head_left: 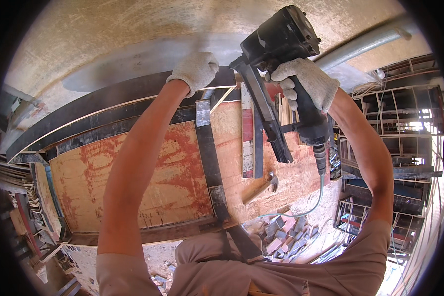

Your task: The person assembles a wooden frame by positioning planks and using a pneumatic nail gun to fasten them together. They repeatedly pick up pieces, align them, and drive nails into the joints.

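Observation:
My right hand [308,83], in a pale knit glove, is wrapped round the grip of a black pneumatic nail gun [281,42]. The gun's nose touches or nearly touches the right end of a long dark-faced board [101,106]. Close to that nose, my left hand [195,71], also gloved, is closed over the board's top edge, its fingertips partly hidden. The board stands on edge along the far side of a wooden frame. A thin air hose [322,192] runs down from the gun's handle.
A hammer [261,190] lies on the red-stained plywood tabletop [128,172], near narrow strips of wood [247,138]. Several wood offcuts [286,234] are heaped on the ground near my legs. Stacked frames [399,128] stand at the right, and a metal pipe [365,47] crosses the upper right.

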A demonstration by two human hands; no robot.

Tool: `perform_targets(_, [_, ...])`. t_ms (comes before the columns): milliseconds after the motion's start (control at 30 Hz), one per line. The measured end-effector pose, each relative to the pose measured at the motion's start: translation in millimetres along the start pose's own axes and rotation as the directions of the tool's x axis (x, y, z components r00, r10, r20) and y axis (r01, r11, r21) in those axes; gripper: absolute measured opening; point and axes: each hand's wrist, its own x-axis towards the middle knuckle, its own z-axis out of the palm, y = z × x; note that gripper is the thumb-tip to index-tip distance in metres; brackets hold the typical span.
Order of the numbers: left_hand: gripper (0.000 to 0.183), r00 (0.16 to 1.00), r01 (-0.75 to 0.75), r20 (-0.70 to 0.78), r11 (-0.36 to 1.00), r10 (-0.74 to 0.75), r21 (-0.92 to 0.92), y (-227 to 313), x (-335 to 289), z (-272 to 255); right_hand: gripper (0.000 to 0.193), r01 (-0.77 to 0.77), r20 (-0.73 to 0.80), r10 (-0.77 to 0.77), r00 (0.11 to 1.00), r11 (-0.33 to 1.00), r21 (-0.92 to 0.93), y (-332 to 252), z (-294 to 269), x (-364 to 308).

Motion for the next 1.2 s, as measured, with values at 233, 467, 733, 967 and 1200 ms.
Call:
perform_targets(233, [0.025,0.995,-0.067,-0.075,0.998,0.068,0.018,-3,1,3,0.018,0.029,-0.001,-0.029,1.000,0.998,0.058,0,-5,-2])
perform_targets(467, [0.030,0.988,-0.063,-0.146,0.996,0.053,-0.060,-17,3,9,0.016,0.054,0.028,-0.053,0.998,0.998,-0.045,-7,5,-11])
perform_targets(733, [0.037,0.989,-0.140,0.054,0.984,0.135,0.110,-5,0,1,0.015,-0.045,-0.176,0.079,0.981,0.981,0.188,132,-48,-94])
perform_targets(967, [0.035,0.915,-0.351,-0.129,0.912,0.383,0.213,-22,13,12,0.010,-0.280,-0.287,0.320,0.903,0.945,0.170,458,-5,-235])
perform_targets(1200, [0.027,0.764,-0.532,-0.309,0.824,0.566,0.193,117,-61,173,0.013,-0.433,-0.286,0.325,0.901,0.657,-0.618,746,188,-355])
